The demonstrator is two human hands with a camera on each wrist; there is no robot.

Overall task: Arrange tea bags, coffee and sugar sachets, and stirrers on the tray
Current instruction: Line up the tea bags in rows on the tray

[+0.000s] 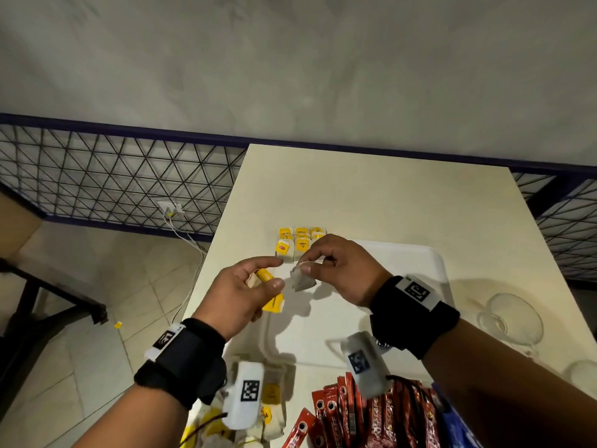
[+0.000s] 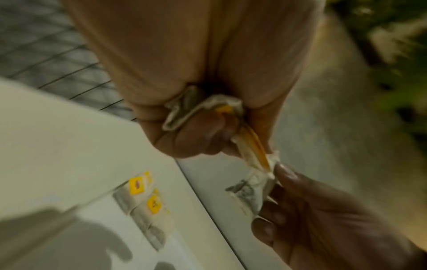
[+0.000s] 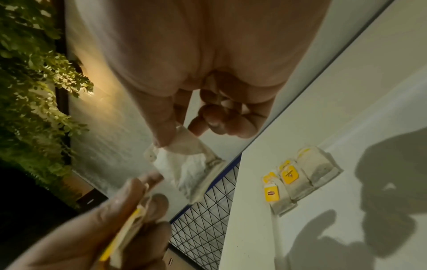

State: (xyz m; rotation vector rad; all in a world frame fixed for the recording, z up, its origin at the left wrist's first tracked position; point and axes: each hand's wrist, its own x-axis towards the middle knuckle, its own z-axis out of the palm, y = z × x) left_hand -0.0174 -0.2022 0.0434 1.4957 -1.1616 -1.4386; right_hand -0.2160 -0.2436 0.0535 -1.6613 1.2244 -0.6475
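My left hand (image 1: 255, 286) grips a small bunch of tea bags with yellow tags (image 1: 273, 302), (image 2: 251, 146) above the near left part of the white tray (image 1: 420, 260). My right hand (image 1: 323, 263) pinches one grey tea bag (image 1: 302, 281), (image 3: 187, 164) between thumb and forefinger, just right of the left hand. Several tea bags with yellow tags (image 1: 295, 242), (image 3: 289, 179), (image 2: 148, 199) lie in rows at the tray's far left corner.
Red coffee sachets (image 1: 371, 412) and more tea bags (image 1: 271, 409) lie on the cream table (image 1: 387, 195) at its near edge. Glass cups (image 1: 510, 318) stand to the right. A wire fence (image 1: 113, 176) runs behind; tiled floor lies left.
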